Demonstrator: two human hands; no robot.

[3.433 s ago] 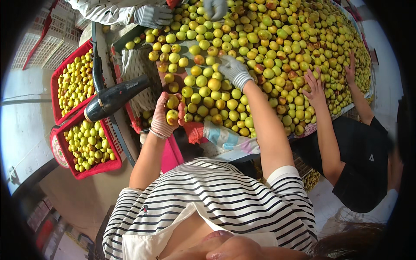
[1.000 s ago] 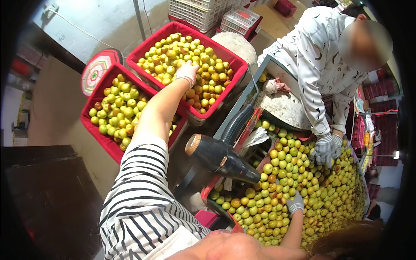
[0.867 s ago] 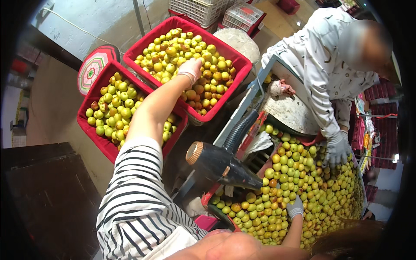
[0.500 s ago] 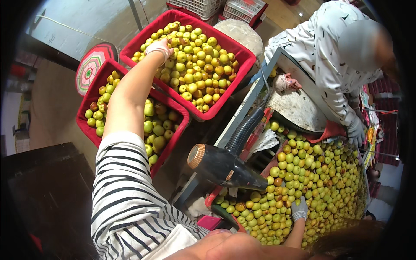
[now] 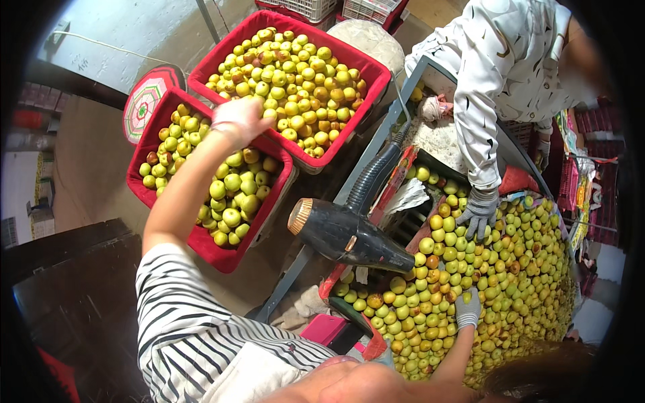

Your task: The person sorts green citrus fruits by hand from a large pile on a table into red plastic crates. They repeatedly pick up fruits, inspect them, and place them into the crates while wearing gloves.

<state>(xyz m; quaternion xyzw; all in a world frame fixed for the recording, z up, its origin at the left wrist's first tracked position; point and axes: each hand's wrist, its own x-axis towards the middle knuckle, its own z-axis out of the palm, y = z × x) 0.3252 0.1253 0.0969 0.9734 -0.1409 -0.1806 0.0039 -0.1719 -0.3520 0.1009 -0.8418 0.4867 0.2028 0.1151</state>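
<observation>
Left hand (image 5: 236,119) back over two crates (image 5: 201,238)

Head camera looks steeply down (fisheye, close) over red crates (image 5: 232,252) and sorting table (image 5: 531,289).

We see the scene evenly and brightly lit, the yellow-green fruit in the far red crate (image 5: 366,70) showing soft highlights with no harsh glare, while the floor left of that crate washes out to a pale grey. Below and left of the crate, a dark block sinks into near-black shadow, and a black fisheye rim bends every straight edge. Our left hand (image 5: 238,121), at the crate's near edge, is slightly smeared by motion; the fruit stays crisp.
</observation>
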